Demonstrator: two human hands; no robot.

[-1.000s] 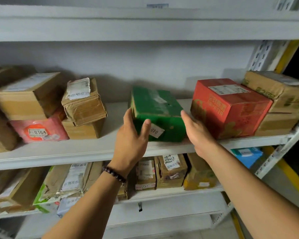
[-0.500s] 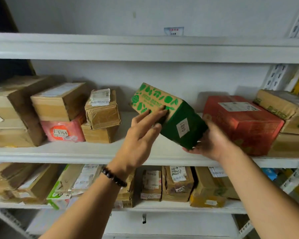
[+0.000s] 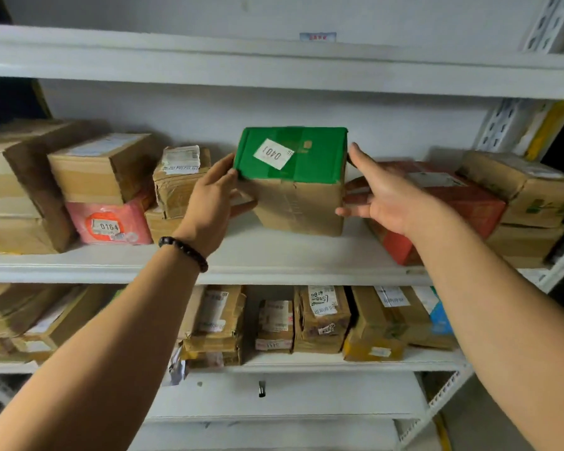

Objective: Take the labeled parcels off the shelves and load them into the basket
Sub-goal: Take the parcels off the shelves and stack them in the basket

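Got the green parcel [image 3: 292,180] sandwiched between both hands over the middle shelf [image 3: 274,258], green face with the 0401 label [image 3: 273,153] tipped toward the camera, plain brown side below. Gripping its left edge with the left hand [image 3: 214,196], fingers up at the green corner, thumb hooked across the brown face. Pressing on its right side with the right hand [image 3: 383,196], wide open, fingers straight and spread, palm turned inward. Can't tell whether resting on the board or lifted off it. Just right of the parcel, behind the right hand, a red box [image 3: 459,206]. Left of the parcel, taped brown cartons [image 3: 179,180] and a pink parcel [image 3: 111,222] marked 0164. Below the parcel, another shelf crammed with labelled brown packages [image 3: 323,317]. Behind it, plain white wall [image 3: 209,109]. Dark bead bracelet [image 3: 184,252] on the left wrist.
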